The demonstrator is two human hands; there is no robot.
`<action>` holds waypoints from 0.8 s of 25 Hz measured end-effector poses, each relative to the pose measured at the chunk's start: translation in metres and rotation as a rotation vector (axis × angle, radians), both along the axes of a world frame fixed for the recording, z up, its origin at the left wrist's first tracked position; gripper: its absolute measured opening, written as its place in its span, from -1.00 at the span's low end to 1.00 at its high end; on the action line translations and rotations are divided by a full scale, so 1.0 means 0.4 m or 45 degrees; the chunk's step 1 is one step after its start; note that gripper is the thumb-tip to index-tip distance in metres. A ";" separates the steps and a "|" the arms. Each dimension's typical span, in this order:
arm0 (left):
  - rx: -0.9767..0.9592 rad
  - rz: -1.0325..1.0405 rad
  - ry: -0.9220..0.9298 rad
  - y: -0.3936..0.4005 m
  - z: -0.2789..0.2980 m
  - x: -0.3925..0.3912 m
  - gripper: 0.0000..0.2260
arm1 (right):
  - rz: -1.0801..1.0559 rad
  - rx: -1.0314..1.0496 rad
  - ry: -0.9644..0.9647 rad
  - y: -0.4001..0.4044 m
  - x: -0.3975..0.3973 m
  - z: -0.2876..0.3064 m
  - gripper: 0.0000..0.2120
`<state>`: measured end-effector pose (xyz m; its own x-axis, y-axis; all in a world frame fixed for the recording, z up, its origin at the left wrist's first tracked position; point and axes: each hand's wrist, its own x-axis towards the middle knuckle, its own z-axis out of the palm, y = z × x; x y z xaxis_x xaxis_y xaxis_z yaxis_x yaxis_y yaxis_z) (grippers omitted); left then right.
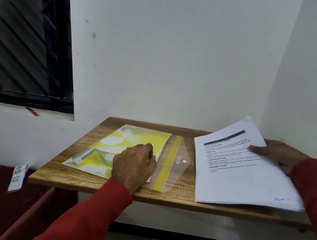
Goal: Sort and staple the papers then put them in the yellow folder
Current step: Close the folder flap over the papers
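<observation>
A yellow plastic folder point(108, 145) lies flat on the left half of the small wooden table point(178, 200). Its clear flap point(177, 164), with a white snap button, is folded open to the right. My left hand point(133, 164) rests on the folder near its open edge, fingers curled down at the mouth. My right hand point(279, 155) grips a stack of printed white papers point(248, 174) by its far right edge, thumb on top. The stack's far side is lifted while its near edge sits on the table's right half. No stapler is in view.
The table stands in a corner, with white walls behind and to the right. A dark barred window point(23, 27) is at the left, a red pen point(32, 111) on its sill. A white label reading "WS 10" point(17, 177) hangs over red fabric at the lower left.
</observation>
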<state>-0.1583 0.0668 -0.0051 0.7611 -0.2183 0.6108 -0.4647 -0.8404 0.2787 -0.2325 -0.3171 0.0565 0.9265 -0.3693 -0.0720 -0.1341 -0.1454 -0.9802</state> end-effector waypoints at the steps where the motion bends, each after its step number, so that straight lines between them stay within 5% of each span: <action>1: -0.005 -0.005 0.015 -0.002 -0.003 -0.001 -0.85 | 0.020 0.019 -0.007 0.007 0.000 0.002 -0.21; 5: -0.129 0.042 0.045 0.009 0.025 0.006 -0.85 | 0.128 0.122 -0.005 0.086 0.025 0.004 -0.64; 11: -0.154 0.102 -0.042 0.027 0.079 0.006 -0.84 | 0.379 0.245 0.095 0.219 0.116 -0.008 -0.72; 20: -0.092 0.064 0.006 0.058 0.061 0.010 -0.84 | 0.239 0.142 0.251 0.311 0.265 -0.051 -0.72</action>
